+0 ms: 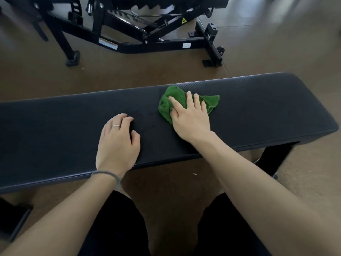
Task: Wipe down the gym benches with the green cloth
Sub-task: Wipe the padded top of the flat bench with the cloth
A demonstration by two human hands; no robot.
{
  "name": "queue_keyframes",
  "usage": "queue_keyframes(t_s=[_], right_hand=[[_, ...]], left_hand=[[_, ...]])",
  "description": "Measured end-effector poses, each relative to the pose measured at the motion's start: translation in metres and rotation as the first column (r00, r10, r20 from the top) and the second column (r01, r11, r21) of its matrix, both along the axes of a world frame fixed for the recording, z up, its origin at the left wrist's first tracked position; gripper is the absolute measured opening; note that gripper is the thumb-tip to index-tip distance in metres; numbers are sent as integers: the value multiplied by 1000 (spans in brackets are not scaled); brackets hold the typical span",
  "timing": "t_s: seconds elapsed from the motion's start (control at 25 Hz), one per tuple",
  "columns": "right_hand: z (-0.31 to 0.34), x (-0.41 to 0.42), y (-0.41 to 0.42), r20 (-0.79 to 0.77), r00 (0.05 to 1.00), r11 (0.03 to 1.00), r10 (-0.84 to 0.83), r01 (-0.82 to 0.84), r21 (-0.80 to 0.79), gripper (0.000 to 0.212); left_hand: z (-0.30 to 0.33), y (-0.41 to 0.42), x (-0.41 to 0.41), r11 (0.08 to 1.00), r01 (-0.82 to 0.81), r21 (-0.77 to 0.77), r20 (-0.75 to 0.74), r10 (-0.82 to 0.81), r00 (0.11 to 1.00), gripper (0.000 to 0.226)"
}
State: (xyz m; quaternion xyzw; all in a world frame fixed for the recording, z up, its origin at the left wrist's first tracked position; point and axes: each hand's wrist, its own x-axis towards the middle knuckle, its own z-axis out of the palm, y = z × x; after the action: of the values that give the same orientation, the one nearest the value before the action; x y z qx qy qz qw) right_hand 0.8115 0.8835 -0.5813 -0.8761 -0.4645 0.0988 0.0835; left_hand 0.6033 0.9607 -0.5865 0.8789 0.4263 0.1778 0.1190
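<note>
A long black padded flat bench (258, 108) runs across the view in front of me. A crumpled green cloth (167, 104) lies on its top, right of the middle. My right hand (190, 117) presses down on the cloth, fingers spread over it and thumb along its near edge. My left hand (118, 143) rests on the bare pad to the left of the cloth, fingers curled down onto the surface, holding nothing. A ring and a grey wristband are on that hand.
Beyond the bench stands a black adjustable bench frame (147, 41) with wheels and feet on the brown floor (55, 78). A bench leg (275, 159) drops at the right. My legs in black shorts are at the bottom.
</note>
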Motion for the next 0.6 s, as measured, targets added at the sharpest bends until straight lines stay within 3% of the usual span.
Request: queue_keyframes(t_s=[0.2,0.36,0.48,0.6], right_hand=[[-6,-84,-65,58,988,985,143,-147,86,52],[1,-56,-43,67,968,970,241,-243,30,52],[0,-40,-4,25,995,995,100,-100,28,51],[-6,-85,-6,65,997,995,42,-47,82,54]], left_hand=[[-3,-1,-2,999,8,34,12,-8,1000,38],[1,4,-1,1000,23,-4,19,-23,1000,38],[12,12,-16,999,35,16,-21,-35,999,28],[14,32,-55,994,-97,44,-23,98,995,14]])
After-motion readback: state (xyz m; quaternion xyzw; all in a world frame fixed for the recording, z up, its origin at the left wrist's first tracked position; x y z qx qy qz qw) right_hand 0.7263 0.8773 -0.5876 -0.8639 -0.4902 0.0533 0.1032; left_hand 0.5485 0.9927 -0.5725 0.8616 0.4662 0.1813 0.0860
